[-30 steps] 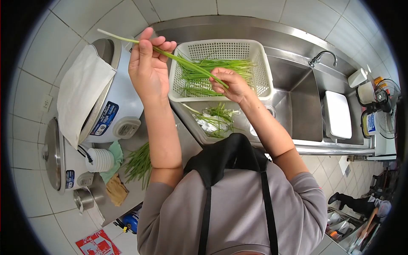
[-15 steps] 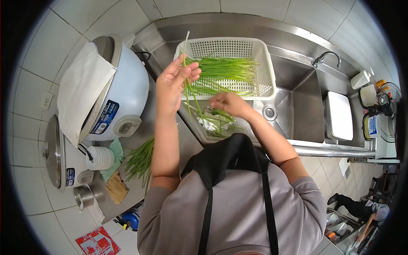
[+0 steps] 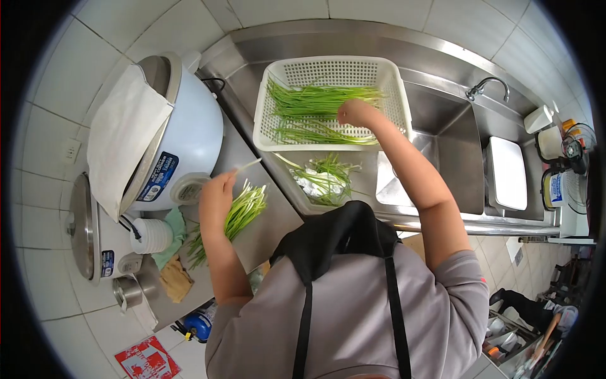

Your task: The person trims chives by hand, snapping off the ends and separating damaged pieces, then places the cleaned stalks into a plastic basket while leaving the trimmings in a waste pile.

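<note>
My left hand [image 3: 216,201] is over the counter at the left, its fingers closed on a thin green onion whose pale end [image 3: 249,165] sticks out to the right. Just beside and below it lies a bunch of green onions [image 3: 247,208] with whitish ends. My right hand [image 3: 360,114] is above the white perforated basket [image 3: 325,65], fingers curled down at the green onions [image 3: 303,101] laid in it. Whatever those fingers hold is hidden. A second, looser row of green onions [image 3: 309,134] lies along the basket's near side.
Below the basket, a heap of green trimmings [image 3: 328,180] lies over something white. A steel sink [image 3: 448,158] with a tap [image 3: 489,87] is at right, holding a white-lidded container [image 3: 506,174]. Large cookers [image 3: 189,139] stand at left. Another person [image 3: 536,312] is far right.
My left hand has moved down and left from the basket to the counter bunch. My right hand has risen from the trimmings to over the basket. The stalk held upright is gone from there.
</note>
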A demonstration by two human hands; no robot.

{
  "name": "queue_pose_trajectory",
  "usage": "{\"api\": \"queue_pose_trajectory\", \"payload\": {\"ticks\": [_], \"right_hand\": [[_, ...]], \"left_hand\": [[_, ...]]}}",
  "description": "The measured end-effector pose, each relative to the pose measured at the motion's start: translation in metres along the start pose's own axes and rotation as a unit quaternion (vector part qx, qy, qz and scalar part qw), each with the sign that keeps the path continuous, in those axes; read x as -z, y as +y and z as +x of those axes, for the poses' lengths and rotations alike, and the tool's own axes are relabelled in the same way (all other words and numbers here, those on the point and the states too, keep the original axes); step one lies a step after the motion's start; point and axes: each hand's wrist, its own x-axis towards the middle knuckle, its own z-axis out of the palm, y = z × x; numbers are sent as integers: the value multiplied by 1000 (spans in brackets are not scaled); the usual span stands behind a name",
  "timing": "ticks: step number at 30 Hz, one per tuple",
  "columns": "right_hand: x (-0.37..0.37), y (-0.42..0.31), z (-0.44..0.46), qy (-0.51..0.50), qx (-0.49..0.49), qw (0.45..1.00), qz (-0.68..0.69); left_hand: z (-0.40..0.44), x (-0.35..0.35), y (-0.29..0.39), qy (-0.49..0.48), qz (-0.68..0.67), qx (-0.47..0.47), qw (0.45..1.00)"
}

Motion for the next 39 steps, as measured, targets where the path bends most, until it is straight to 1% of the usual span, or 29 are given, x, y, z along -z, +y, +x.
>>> {"api": "queue_pose_trajectory", "payload": {"ticks": [2,4,5,8,11,13,14,15,17,18,19,21,23,26,27,29,30,31,32,33,34,35,36,38,39], "right_hand": [[-21,7,20,-84,0,991,-102],[-42,18,38,-155,16,967,-203],[-60,33,50,-170,24,966,-195],[-58,21,48,-191,-28,953,-234],[-50,22,58,-306,59,918,-246],[-33,20,49,-300,-3,949,-101],[-20,19,42,-293,-35,955,-26],[-5,17,31,-265,-46,959,90],[24,7,12,-229,-19,947,226],[37,2,2,-208,-5,933,293],[47,-4,-6,-195,15,937,289],[67,-16,-21,-165,58,944,279],[80,-31,-38,-146,88,936,307],[96,-49,-68,-113,138,907,382],[98,-50,-76,-100,155,892,412],[99,-44,-85,31,169,859,482],[100,-40,-88,97,176,835,512],[97,-30,-86,152,155,805,553],[89,-25,-84,164,148,811,541],[80,-21,-81,176,141,818,529],[72,-19,-77,187,135,824,517],[60,-21,-73,173,136,835,504],[54,-31,-71,186,160,840,484],[41,-58,-66,209,207,847,443],[37,-71,-63,224,238,841,430]], "left_hand": [[-11,-15,-31,-52,70,71,994],[-25,-48,-86,-61,63,38,995],[-30,-56,-101,-66,59,22,996],[-41,-46,-85,-86,65,81,991],[-36,-39,-68,-57,33,113,991],[-30,-34,-55,-25,23,58,998],[-25,-32,-46,-10,18,29,999],[-20,-29,-31,0,-24,-1,1000],[-9,-25,11,19,-107,-59,992],[-1,-25,31,22,-133,-124,983],[8,-29,51,25,-159,-190,969],[26,-47,85,21,-235,-250,939],[46,-66,114,50,-242,-278,928],[68,-89,146,134,-182,-309,924],[77,-88,150,114,-172,-319,925],[90,-86,155,71,-149,-338,926],[91,-81,158,62,-244,-313,916],[90,-72,164,52,-335,-282,897],[90,-62,167,40,-423,-247,871],[92,-52,166,44,-473,-262,840],[93,-42,166,44,-527,-247,812],[93,-31,165,44,-578,-230,782],[91,-23,165,45,-627,-212,748],[89,-10,165,38,-683,-211,698],[87,-5,164,35,-709,-209,673]]}}
